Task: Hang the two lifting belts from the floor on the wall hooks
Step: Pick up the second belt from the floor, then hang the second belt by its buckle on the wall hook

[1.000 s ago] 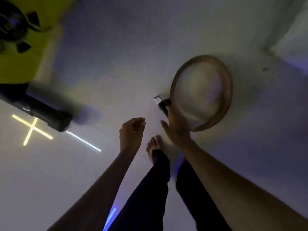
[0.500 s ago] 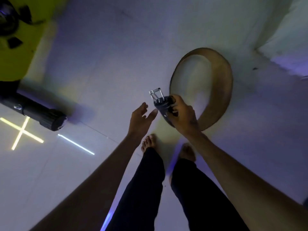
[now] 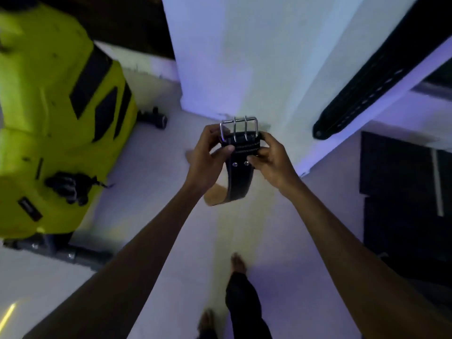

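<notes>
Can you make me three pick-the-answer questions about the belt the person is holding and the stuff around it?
1. Where is the other black belt?
A. Hanging along the white wall at upper right
B. Lying by the bare feet
C. On the yellow machine

2. How many prongs does the metal buckle have?
A. One
B. Two
C. Five

3. How is the belt in the hands held?
A. By the left hand only
B. By both hands, near the buckle
C. It lies flat on the floor

Answers:
1. A, it slants down the wall with its tip free.
2. B, two thin bars cross the silver frame.
3. B, the left hand and the right hand each pinch a side just under the buckle.
</notes>
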The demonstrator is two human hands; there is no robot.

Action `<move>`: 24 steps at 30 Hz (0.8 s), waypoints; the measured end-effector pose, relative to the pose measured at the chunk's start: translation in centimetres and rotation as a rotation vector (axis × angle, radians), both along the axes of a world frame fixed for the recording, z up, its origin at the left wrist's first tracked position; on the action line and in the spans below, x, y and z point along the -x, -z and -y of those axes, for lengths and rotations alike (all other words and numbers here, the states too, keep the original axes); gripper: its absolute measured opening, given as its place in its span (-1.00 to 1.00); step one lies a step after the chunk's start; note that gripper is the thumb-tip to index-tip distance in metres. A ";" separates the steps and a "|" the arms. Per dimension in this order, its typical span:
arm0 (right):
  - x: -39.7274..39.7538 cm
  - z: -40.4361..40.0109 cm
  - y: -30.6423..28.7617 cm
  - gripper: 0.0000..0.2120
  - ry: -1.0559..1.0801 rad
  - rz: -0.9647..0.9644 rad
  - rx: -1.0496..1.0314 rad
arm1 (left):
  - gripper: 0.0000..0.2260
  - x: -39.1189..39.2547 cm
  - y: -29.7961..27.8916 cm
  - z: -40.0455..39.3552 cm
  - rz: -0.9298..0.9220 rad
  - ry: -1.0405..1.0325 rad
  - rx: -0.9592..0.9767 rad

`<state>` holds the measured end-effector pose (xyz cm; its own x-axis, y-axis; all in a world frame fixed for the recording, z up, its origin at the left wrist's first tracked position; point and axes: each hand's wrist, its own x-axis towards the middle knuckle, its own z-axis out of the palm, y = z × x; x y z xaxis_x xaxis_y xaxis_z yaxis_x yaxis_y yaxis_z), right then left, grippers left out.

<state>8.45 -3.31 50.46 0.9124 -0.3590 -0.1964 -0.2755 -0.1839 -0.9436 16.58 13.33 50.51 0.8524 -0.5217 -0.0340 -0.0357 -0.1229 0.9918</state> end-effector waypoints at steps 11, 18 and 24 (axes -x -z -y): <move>8.9 -4.2 -31.9 -0.47 0.327 0.503 -0.048 | -0.72 6.0 -32.3 -0.1 0.528 0.063 0.292; 16.8 -2.9 -46.7 -0.84 0.378 0.666 0.116 | -0.72 14.0 -46.5 2.4 0.492 0.089 0.493; 24.0 -0.9 -48.8 -0.92 0.312 0.786 0.154 | -0.77 20.3 -55.8 5.6 0.495 0.101 0.621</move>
<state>-15.59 -2.43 99.21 0.6184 -0.5867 0.5228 0.3883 -0.3502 -0.8524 -3.69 7.77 106.26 0.6399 -0.3968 0.6581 -0.4714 0.4737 0.7439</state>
